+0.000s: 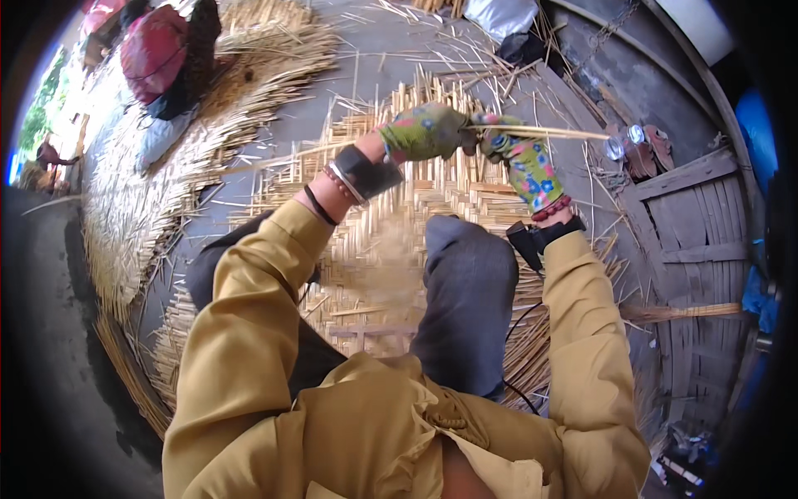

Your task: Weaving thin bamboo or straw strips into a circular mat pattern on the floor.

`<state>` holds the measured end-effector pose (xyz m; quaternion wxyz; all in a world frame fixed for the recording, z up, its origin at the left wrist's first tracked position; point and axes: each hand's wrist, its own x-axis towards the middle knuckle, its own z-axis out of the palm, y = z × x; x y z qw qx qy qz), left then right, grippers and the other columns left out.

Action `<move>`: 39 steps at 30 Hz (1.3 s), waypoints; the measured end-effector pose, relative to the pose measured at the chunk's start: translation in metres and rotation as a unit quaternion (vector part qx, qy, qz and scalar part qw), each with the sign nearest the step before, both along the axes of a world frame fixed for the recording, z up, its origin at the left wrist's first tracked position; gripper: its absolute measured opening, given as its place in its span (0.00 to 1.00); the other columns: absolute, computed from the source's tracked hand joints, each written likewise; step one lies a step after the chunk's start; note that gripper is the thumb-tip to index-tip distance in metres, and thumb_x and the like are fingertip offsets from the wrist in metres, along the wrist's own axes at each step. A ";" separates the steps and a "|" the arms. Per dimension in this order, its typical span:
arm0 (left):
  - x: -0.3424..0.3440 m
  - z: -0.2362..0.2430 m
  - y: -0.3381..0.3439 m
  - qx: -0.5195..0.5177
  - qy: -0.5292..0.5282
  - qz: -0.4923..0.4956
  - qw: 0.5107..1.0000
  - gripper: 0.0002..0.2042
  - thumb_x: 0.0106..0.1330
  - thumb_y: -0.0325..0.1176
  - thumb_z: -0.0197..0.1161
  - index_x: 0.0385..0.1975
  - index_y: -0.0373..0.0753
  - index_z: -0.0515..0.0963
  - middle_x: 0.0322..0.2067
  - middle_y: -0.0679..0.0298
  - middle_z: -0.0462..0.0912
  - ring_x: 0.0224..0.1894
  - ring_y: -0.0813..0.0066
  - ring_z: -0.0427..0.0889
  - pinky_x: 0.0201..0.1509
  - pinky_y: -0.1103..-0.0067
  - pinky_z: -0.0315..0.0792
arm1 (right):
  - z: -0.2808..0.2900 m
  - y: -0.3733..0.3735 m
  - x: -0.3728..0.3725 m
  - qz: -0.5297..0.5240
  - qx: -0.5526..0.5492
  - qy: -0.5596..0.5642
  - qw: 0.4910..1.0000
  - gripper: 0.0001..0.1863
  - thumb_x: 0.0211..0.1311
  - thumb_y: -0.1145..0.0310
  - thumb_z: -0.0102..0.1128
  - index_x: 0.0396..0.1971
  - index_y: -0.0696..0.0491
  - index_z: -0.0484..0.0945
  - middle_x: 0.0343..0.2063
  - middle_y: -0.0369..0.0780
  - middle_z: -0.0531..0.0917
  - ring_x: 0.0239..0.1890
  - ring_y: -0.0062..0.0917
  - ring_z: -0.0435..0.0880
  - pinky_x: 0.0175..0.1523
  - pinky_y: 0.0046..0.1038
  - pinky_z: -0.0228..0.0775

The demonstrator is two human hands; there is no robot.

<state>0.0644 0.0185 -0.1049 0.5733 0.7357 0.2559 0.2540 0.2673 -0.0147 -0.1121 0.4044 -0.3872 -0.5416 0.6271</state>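
At the far left, a long heap of loose bamboo strips [125,208] curves along the concrete floor [349,66], with a red and dark bundle [158,50] lying at its upper end. Nearer the middle, the woven bamboo mat [432,191] spreads over the floor under the person's bent knees in grey trousers [470,299]. The left hand [426,130], in a green flowered glove with a dark band and bangles at the wrist, is closed around a thin bamboo strip [549,131] just above the mat. The strip runs level, out to the right past both hands. The right hand [519,154], gloved the same way, sits touching the left and is also clamped on the strip, fingers curled over it. A yellow sleeve [582,333] covers each forearm. Further right, a pair of brown sandals [648,150] rests near a wooden slatted panel [698,224], well apart from the mat's edge.
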 end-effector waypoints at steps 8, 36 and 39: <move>0.034 -0.183 0.068 0.038 0.172 0.016 0.984 0.14 0.57 0.44 0.54 0.29 0.38 0.78 0.15 0.61 0.76 0.19 0.70 0.75 0.25 0.76 0.68 | -0.173 0.062 0.035 -0.127 -0.260 0.053 0.956 0.16 0.52 0.65 0.59 0.41 0.54 0.75 0.31 0.33 0.80 0.28 0.13 0.77 0.30 0.14 0.67; 0.052 -0.392 0.103 -0.384 0.044 0.480 0.787 0.10 0.61 0.36 0.49 0.24 0.38 0.73 0.18 0.70 0.73 0.18 0.82 0.68 0.21 0.85 0.61 | -0.380 0.146 0.035 -0.126 -0.110 -0.256 0.952 0.25 0.40 0.47 0.64 0.22 0.59 0.76 0.24 0.45 0.80 0.25 0.33 0.78 0.35 0.27 0.71; 0.047 -0.382 0.092 -0.440 -0.043 0.469 0.765 0.10 0.61 0.39 0.51 0.26 0.39 0.73 0.18 0.71 0.72 0.17 0.84 0.65 0.21 0.86 0.60 | -0.365 0.152 0.040 -0.141 -0.108 -0.117 0.977 0.22 0.51 0.50 0.56 0.30 0.58 0.76 0.29 0.44 0.80 0.30 0.29 0.80 0.36 0.27 0.72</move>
